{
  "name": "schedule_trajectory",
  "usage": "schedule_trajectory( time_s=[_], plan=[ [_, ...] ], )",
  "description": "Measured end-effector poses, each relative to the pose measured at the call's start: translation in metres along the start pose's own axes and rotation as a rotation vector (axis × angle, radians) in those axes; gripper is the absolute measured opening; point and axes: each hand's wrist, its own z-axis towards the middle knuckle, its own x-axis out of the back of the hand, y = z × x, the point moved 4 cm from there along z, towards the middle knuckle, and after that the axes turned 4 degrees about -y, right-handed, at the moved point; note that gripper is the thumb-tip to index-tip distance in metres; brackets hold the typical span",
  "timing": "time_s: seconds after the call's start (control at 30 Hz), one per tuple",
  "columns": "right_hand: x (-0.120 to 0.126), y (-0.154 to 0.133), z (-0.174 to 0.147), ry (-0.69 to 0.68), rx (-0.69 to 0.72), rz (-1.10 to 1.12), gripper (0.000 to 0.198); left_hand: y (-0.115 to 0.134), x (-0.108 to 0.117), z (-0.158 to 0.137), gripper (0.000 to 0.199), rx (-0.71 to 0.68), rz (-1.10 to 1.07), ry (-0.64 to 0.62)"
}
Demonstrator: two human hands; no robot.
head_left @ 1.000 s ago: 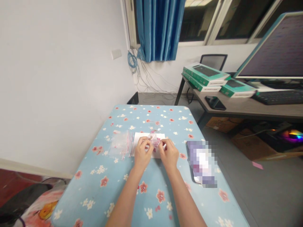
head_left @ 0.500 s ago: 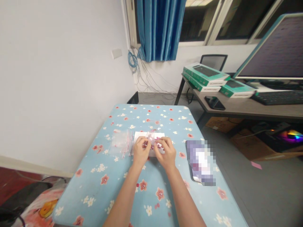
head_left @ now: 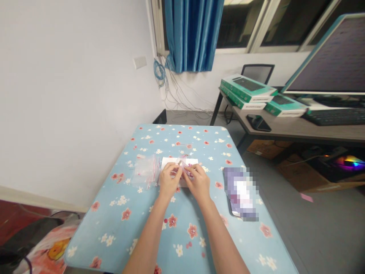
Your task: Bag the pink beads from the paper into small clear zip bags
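My left hand (head_left: 169, 179) and my right hand (head_left: 199, 180) meet over a white sheet or box lid (head_left: 168, 161) in the middle of the table. Both have their fingers pinched on a small clear plastic bag (head_left: 183, 163). Whatever is inside the bag is too small to make out. Dark pink beads (head_left: 190, 167) show on the white surface, partly covered by my fingers. Left of them, several clear zip bags (head_left: 144, 171) with red seal lines lie flat.
A flowered blue cloth covers the table (head_left: 125, 236). On its right side lies a purple item (head_left: 239, 194), blurred out. A desk (head_left: 288, 127) at the right bears green keyboard boxes (head_left: 248, 89), a phone (head_left: 258, 123) and a monitor (head_left: 330, 57). A wall (head_left: 85, 95) borders the left.
My right hand has shifted slightly left, and the fingertips of both hands are closer together around the plastic bag. Less of the bag shows between them.
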Motion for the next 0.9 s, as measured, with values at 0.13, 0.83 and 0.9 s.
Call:
schedule_trajectory(
  time_s=[0.13, 0.83, 0.9],
  plan=[
    [0.000, 0.004, 0.001, -0.008, -0.099, 0.093, 0.019, -0.008, 0.000, 0.002, 0.009, 0.053, -0.062, 0.014],
    [-0.008, 0.034, 0.006, -0.048, -0.395, 0.655, 0.021, -0.033, 0.006, 0.006, 0.019, 0.152, -0.156, 0.127],
    [-0.009, 0.035, 0.007, -0.072, -0.363, 0.630, 0.022, -0.028, 0.008, 0.005, 0.021, 0.120, -0.099, 0.135]
  ],
)
